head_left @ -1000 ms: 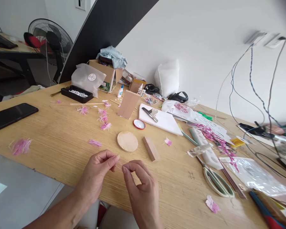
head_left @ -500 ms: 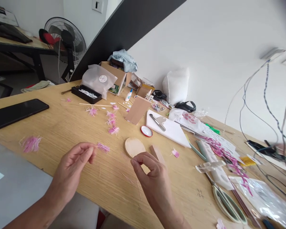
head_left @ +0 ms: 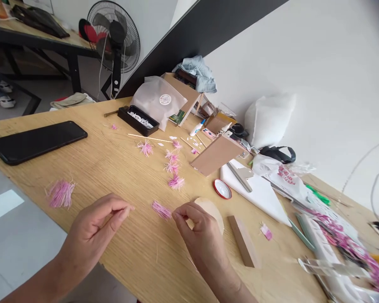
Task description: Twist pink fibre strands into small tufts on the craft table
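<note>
My left hand (head_left: 96,235) is above the table, thumb and forefinger pinched together; whatever lies between the tips is too small to make out. My right hand (head_left: 204,235) faces it, also in a pinch, and what it holds cannot be made out either. A bundle of pink paper strips (head_left: 161,209) lies on the table between the hands, close to the right fingertips. Behind the right hand, a round wooden disc (head_left: 219,212) is partly hidden. To its right rests a brown rectangular block (head_left: 244,244).
Several pink fringed tufts (head_left: 172,166) lie mid-table, and a larger pink bundle (head_left: 61,193) at the left. A black phone (head_left: 38,141), a red-rimmed lid (head_left: 222,189), a standing brown board (head_left: 217,153), a black tray (head_left: 139,122) and a glue bottle (head_left: 197,127) are around.
The view has turned, so table things appear farther right. Relative to the table, both hands have shifted left, and their fingertips are slightly closer together. Both stay pinched.
</note>
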Motion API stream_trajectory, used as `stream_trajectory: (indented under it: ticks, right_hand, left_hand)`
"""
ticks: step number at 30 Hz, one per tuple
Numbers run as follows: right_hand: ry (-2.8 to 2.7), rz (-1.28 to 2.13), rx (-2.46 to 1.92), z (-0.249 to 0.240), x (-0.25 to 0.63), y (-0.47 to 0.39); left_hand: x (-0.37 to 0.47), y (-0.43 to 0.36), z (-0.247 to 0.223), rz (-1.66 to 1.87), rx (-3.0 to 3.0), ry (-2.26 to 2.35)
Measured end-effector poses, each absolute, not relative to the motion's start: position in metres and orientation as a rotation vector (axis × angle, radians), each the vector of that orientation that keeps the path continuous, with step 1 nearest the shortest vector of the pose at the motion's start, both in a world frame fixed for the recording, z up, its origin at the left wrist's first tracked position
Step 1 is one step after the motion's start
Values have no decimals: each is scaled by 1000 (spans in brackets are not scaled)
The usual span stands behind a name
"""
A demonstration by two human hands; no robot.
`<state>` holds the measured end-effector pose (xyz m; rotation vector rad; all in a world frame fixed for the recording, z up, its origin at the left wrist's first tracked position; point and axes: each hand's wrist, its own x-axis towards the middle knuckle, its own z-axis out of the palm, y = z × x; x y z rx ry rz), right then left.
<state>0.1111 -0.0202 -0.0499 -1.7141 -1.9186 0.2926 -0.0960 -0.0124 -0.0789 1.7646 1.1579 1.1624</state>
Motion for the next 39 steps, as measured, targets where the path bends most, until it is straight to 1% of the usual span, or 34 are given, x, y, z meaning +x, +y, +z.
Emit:
stream_trajectory:
  ticks: [10, 21, 31, 36, 39]
  right_hand:
    - [-1948, 321, -1757, -55, 110, -16]
    - [-2081, 200, -1775, -65, 114, -17]
    - [-2150, 77, -1766, -65, 116, -20]
    - [-2104, 53, -1752, -53, 121, -25]
    - [-2004, -45, -1766, -37, 133, -37]
  left_hand:
    - [-95, -15, -78, 1160, 1811, 1086]
    - [-96, -15, -77, 1143, 1803, 1098]
    - [-94, -15, -73, 1130, 1869, 1116]
    - [-96, -13, -73, 1137, 1874, 1115]
    - [-97, -14, -74, 1123, 1847, 1128]
